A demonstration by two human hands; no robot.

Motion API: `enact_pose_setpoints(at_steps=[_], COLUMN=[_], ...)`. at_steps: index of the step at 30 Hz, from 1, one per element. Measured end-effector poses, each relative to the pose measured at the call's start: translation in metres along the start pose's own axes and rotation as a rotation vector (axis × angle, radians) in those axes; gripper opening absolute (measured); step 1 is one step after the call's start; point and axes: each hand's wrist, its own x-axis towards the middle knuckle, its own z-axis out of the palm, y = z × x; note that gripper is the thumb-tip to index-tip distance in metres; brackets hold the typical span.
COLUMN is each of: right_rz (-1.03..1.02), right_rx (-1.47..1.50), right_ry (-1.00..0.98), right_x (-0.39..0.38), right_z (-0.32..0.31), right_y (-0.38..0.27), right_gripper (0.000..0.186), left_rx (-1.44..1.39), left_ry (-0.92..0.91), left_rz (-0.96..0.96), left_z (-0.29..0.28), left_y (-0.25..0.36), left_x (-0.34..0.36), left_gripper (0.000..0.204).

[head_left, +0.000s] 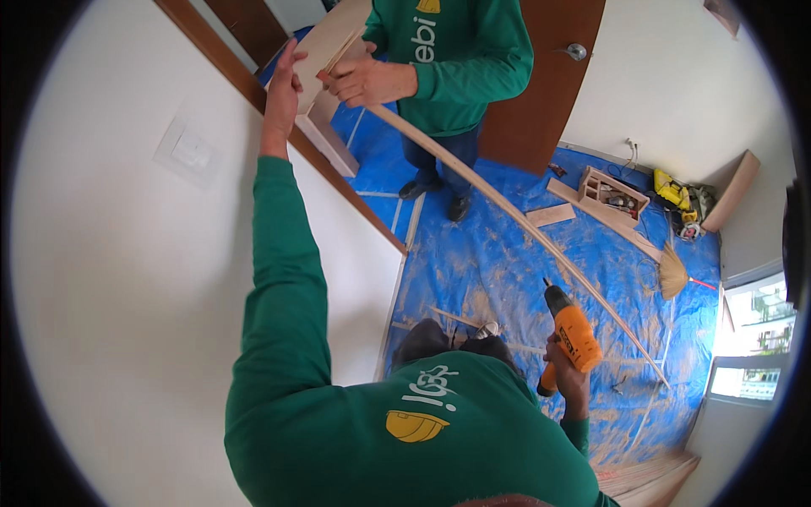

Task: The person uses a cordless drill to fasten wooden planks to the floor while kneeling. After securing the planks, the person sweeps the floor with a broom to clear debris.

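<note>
The room has white walls [110,279], a brown door [549,76] and a floor covered by a blue sheet [456,270] strewn with sawdust. By the far wall lie a wooden toolbox [585,183], a yellow tool [667,188] and a broom [673,275].

A long wooden strip [515,215] slants across the space from a co-worker [465,42] toward the right; whether its far end rests on the sheet or hangs above it, I cannot tell. Its length seems the main hazard: if the co-worker's hand [365,83] slips or turns near the upper end, the far end could sweep sideways. The orange drill [577,334] sits just beside the strip, its bit exposed and pointing up and away from the wearer, so a careless swing of that arm might scratch the wood. Loose sawdust or a ruck in the sheet could make someone slip.

The wearer's right hand [569,362] is closed around the drill's handle. The left hand [284,89] is raised with fingers spread and partly bent, at the edge of a pale wooden panel [317,52]; it grips nothing visible, and contact is hard to judge. Should the panel shift, those fingers might be pinched.
</note>
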Motion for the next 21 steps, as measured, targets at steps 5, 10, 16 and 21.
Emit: enact_pose_setpoints(at_steps=[5, 10, 16, 21], right_rz=[0.04, -0.008, -0.031, -0.472], right_rx=[0.028, 0.199, 0.002, -0.736], right_ry=[0.199, 0.391, 0.481, 0.588], right_x=[-0.018, -0.033, -0.025, 0.036], right_z=[0.03, 0.097, 0.142, 0.189], right_y=[-0.013, -0.018, -0.036, -0.074], right_gripper=[0.024, 0.029, 0.046, 0.097], left_rx=[0.216, 0.019, -0.132, 0.172], left_ry=[0.099, 0.298, 0.133, -0.011], left_rz=[0.107, 0.005, 0.228, 0.453], left_z=[0.028, 0.026, 0.051, 0.044], left_y=[-0.047, -0.09, -0.105, -0.086], left_x=[-0.039, -0.036, 0.021, 0.052], left_gripper=[0.088, 0.107, 0.116, 0.12])
